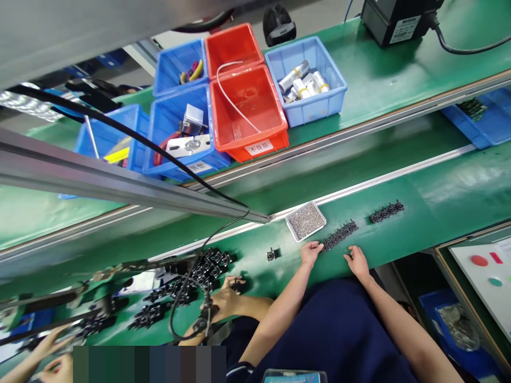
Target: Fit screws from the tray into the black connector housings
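My left hand [311,253] is at the near-left end of a row of small black parts [339,235] on the green bench. Its thumb and fingers are closed on the end black part, mostly hidden by the fingertips. Right of that row, my right hand [357,261] is held just over the bench, thumb and forefinger apart, with nothing visible between them. A white tray [296,232] full of tiny metal pieces stands behind my left hand. One single black part [271,255] sits to the left, and a second row of black parts [386,211] lies farther right.
At left, a co-worker's hand [227,298] holds a black part near a pile of black parts [207,268]. A metal post [199,197] and a black cable [171,314] cross there. Red bins [249,114] and blue bins [315,106] line the upper shelf.
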Action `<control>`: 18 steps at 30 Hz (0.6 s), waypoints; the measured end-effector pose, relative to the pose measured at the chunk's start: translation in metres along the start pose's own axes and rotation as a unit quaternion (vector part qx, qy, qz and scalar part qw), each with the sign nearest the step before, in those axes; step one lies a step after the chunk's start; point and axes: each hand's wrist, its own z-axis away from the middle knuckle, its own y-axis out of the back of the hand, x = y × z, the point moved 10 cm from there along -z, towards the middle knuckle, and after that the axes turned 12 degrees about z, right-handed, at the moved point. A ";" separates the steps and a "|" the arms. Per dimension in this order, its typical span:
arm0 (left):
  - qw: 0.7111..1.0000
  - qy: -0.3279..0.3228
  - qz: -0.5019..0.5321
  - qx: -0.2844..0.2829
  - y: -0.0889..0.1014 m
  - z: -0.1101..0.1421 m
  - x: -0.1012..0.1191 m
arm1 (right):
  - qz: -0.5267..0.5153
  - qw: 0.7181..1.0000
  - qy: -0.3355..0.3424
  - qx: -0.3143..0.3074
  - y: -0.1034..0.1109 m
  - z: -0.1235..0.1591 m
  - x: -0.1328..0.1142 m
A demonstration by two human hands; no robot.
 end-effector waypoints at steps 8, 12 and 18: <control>0.972 -0.140 -0.186 -0.013 0.014 0.005 0.062 | 0.179 0.979 0.071 -0.061 -0.006 -0.013 -0.025; 0.901 -0.223 -0.371 0.003 0.015 -0.016 0.124 | 0.178 0.979 0.068 -0.072 0.002 -0.010 -0.033; 0.824 -0.126 -0.550 -0.038 -0.006 -0.065 0.134 | 0.021 0.981 0.193 0.011 0.060 0.001 -0.093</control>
